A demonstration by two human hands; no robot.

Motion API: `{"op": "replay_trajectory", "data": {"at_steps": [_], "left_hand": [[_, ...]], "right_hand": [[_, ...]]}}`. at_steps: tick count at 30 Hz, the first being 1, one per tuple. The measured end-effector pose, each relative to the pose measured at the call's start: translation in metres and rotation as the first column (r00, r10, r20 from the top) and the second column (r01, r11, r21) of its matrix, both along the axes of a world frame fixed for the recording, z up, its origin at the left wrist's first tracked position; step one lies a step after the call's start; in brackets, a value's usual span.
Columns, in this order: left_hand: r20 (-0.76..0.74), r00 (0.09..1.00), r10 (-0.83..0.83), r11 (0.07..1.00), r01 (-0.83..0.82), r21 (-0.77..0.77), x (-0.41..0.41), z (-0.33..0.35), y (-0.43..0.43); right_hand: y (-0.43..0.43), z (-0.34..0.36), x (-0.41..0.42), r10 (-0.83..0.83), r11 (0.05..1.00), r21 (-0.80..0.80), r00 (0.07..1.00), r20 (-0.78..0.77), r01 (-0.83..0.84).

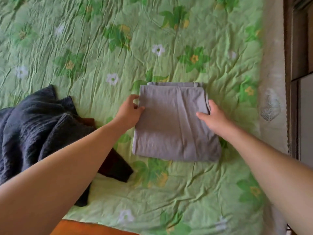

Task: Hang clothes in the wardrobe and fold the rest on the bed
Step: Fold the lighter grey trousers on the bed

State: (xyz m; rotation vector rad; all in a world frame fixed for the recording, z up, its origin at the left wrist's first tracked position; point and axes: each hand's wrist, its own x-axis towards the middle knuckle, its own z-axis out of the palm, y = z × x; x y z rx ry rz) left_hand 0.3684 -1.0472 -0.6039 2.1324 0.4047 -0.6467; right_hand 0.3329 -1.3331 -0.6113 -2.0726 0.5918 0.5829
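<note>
Pinching side edges of folded grey garment [174, 126] with left hand [130, 111] and right hand [212, 117]; probably soft, light, floppy.

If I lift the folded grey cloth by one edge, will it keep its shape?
Probably not: the folded grey cloth looks thin and softly creased, so it is likely light and its layers may fall open. The left hand and right hand grip opposite sides, which should hold it together.

No writing, label or number is showing legibly. The green quilted floral bedspread [118, 48] is carrying only printed flowers, and the folded grey cloth [172, 131] at frame centre is showing plain fabric.
</note>
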Motion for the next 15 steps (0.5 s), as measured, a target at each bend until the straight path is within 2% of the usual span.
{"op": "replay_trajectory", "data": {"at_steps": [2,3,5,7,9,11,15], "left_hand": [[0.070,0.997,0.017,0.997,-0.022,0.067,-0.003,-0.002,-0.001],[0.147,0.989,-0.009,0.996,-0.003,0.085,-0.013,0.000,-0.001],[0.297,0.938,-0.178,0.975,0.128,0.182,-0.045,0.002,-0.001],[0.350,0.847,-0.400,0.898,0.285,0.336,-0.080,0.000,-0.003],[0.331,0.728,-0.601,0.768,0.410,0.491,-0.103,-0.019,-0.003],[0.247,0.692,-0.678,0.686,0.474,0.552,-0.105,-0.045,-0.003],[0.180,0.692,-0.699,0.643,0.499,0.581,-0.093,-0.069,-0.005]], "right_hand": [[0.005,-0.004,-0.007,0.028,0.990,-0.143,0.983,0.180,-0.002],[0.008,-0.003,-0.017,0.078,0.971,-0.240,0.943,0.323,0.002],[0.015,-0.001,-0.046,0.300,0.857,-0.515,0.837,0.458,-0.025],[0.028,0.000,-0.072,0.555,0.707,-0.679,0.750,0.360,-0.198],[0.034,-0.014,-0.086,0.699,0.578,-0.726,0.684,0.206,-0.372],[0.033,-0.036,-0.083,0.725,0.516,-0.733,0.682,0.096,-0.445],[0.034,-0.057,-0.070,0.727,0.444,-0.722,0.684,-0.057,-0.531]]}}
